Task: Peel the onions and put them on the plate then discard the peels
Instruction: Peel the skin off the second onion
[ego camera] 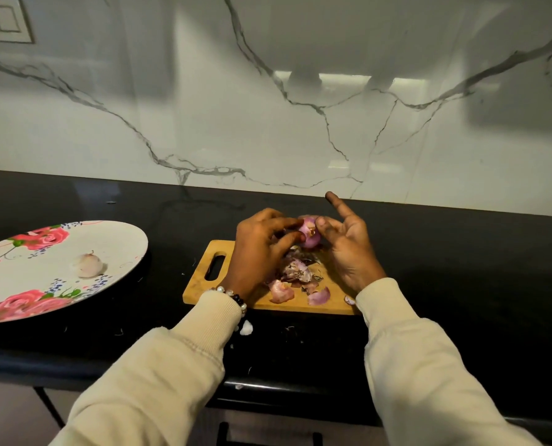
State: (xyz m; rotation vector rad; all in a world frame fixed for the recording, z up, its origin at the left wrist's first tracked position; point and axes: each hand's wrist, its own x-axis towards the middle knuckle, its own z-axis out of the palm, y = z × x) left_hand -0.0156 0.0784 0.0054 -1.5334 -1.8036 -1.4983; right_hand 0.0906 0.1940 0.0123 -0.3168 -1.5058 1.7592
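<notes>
We clamp the red onion [310, 235] between left hand [261, 249] and right hand [348, 249], partly skinned. One peeled onion [87, 265] sits on the floral plate [120, 239]; peels [295, 278] below the grip await discarding.

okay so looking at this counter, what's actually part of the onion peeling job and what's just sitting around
Part of the job: onion held between left hand and right hand; peeled onion on the plate; peels on the cutting board.

Just there: bracelet, wall switch, scraps on the counter.
</notes>
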